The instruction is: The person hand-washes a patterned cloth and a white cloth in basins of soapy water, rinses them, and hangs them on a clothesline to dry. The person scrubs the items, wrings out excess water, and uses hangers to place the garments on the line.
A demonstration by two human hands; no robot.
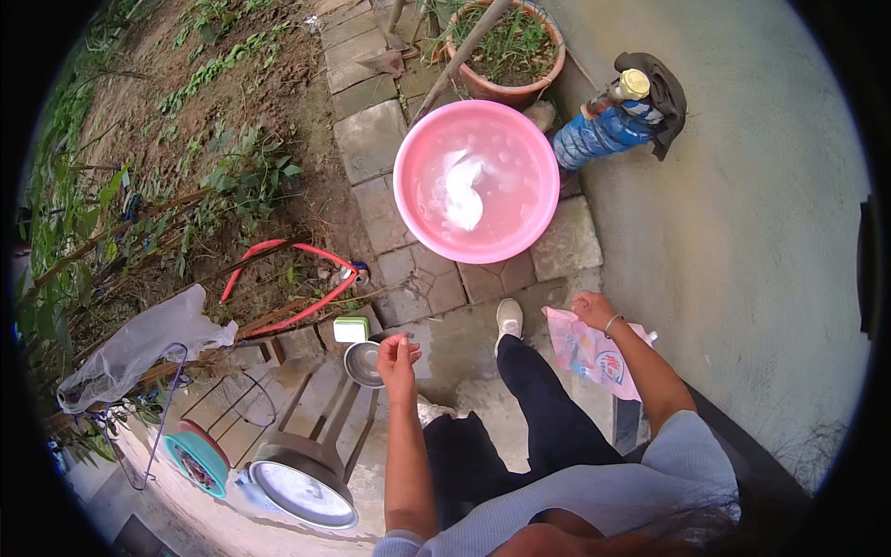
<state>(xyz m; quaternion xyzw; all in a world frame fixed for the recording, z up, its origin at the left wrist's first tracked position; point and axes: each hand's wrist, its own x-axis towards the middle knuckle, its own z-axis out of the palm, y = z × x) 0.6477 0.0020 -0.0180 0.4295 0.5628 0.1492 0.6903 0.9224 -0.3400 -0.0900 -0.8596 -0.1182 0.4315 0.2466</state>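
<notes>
My right hand (592, 309) grips the top corner of a pink printed plastic bag (594, 357), which hangs down beside my right leg. My left hand (399, 364) is raised with its fingers curled in a pinch; whatever may be between the fingertips is too small to make out. In front of my feet, a round pink basin (405, 200) rests on the paving, apart from both hands. Cloudy water with bubbles fills it, and a white cloth or lump of foam (463, 193) shows in the middle.
A potted plant (515, 88) and a blue plastic bottle (603, 135) stand behind the basin. At the left are a metal bowl (362, 364), a green-white box (351, 329), a stool (320, 450), a silver basin (306, 497), a red hose (320, 302) and a clear plastic sheet (153, 348).
</notes>
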